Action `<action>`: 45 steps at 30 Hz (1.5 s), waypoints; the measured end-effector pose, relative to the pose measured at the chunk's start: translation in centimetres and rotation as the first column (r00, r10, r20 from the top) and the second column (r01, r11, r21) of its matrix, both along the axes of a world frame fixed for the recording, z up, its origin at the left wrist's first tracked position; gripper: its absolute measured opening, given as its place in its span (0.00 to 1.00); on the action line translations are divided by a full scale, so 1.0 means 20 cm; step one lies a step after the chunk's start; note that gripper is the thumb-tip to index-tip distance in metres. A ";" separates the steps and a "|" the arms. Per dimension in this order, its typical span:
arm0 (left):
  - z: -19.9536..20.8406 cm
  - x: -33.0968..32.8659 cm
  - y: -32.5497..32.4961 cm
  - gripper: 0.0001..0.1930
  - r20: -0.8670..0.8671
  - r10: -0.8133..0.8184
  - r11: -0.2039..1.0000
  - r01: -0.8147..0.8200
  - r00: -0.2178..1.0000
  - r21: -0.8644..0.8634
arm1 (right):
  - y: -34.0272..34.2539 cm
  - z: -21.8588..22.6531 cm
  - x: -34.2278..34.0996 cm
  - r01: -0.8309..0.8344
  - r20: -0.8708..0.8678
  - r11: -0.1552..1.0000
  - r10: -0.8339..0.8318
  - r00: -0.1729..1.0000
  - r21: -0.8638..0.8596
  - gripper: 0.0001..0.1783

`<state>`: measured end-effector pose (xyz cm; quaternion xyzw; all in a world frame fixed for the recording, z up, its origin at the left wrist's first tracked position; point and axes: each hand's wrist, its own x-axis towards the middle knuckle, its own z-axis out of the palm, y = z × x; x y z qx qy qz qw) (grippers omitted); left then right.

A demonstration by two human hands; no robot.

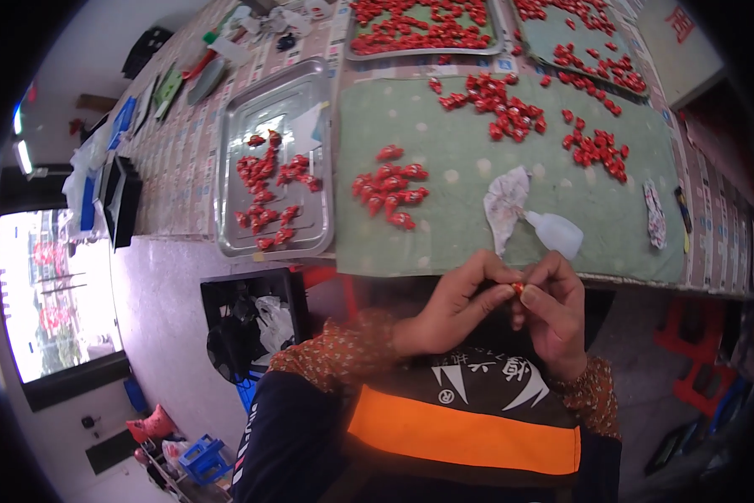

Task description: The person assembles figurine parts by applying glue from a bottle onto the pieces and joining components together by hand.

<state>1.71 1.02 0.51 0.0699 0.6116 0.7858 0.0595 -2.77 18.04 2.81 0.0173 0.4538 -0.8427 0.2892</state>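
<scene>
Just off the near table edge, my left hand (452,306) and my right hand (557,314) meet, fingertips pinched together. Between them is a small red-and-gold piece (518,287), mostly covered by the fingers, so its exact kind cannot be made out. Right beyond the hands lie a translucent white squeeze bottle (560,235) with a narrow nozzle and a crumpled, stained white cloth (503,205). Both rest on a green dotted cloth (444,239). Small shiny red pieces lie on it in loose piles, one pile (390,186) to the left and another (507,109) farther back.
A metal tray (325,210) with red pieces stands left of the green cloth. Fuller trays sit at the back, one tray (427,52) in the middle. A patterned cloth roll (654,216) and a dark-and-yellow tool (685,214) lie right. Below the table's left side is a black crate (218,289).
</scene>
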 end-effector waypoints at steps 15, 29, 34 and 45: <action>0.13 -0.12 -0.14 0.09 0.075 0.075 0.884 -0.031 0.994 -0.467 | 0.00 -0.01 -0.04 -0.078 -0.061 0.986 0.088 0.994 0.148 0.08; 0.11 -0.24 -0.43 0.08 -0.387 0.120 0.136 -0.401 0.914 -0.906 | 0.06 0.01 -0.05 0.007 -0.212 0.972 0.044 0.976 0.234 0.05; 0.14 -0.35 -0.45 0.08 -0.464 0.105 0.157 -0.475 0.880 -0.866 | 0.13 0.14 -0.04 0.216 -0.566 0.943 -0.035 0.823 0.255 0.05; 0.09 -0.82 -0.26 0.10 -0.503 -0.289 0.071 -0.506 0.814 -0.860 | 0.20 0.40 -0.14 -0.063 -0.934 0.995 -0.048 0.353 -0.075 0.09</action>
